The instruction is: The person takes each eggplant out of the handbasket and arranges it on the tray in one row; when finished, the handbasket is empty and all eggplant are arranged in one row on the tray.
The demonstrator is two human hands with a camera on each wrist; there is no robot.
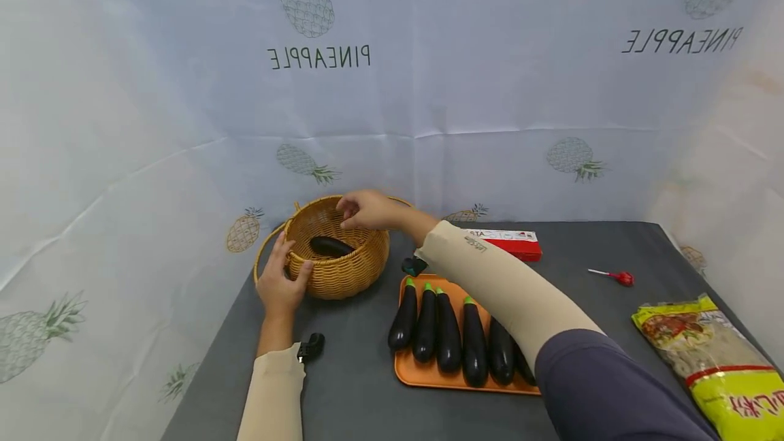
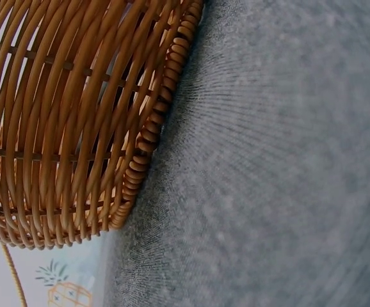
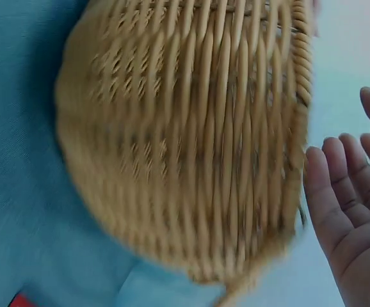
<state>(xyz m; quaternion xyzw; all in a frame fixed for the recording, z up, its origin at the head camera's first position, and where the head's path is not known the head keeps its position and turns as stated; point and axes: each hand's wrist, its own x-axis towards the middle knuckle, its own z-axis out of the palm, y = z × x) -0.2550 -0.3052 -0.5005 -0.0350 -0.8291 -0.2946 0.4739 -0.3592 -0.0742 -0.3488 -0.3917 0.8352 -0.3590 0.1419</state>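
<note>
A round wicker basket [image 1: 346,278] stands at the back left of the table. One dark eggplant [image 1: 331,246] lies inside it. My left hand [image 1: 282,284] holds the basket's near left side, fingers along the left rim and thumb at the front. Over the basket's right rim hovers my right hand [image 1: 371,211]; in the right wrist view its fingers [image 3: 358,182] are loosely bent with nothing between them. Several more eggplants [image 1: 449,335] with green stem ends lie side by side on an orange tray [image 1: 422,378], partly hidden under my right forearm.
A red and white box [image 1: 514,245] sits behind the tray. Farther right are a red lollipop [image 1: 623,278] and a yellow food packet [image 1: 713,366]. A pineapple-print cloth [image 1: 478,87] hangs behind the grey table [image 1: 349,386]. The basket's handle [image 1: 260,250] hangs at its left side.
</note>
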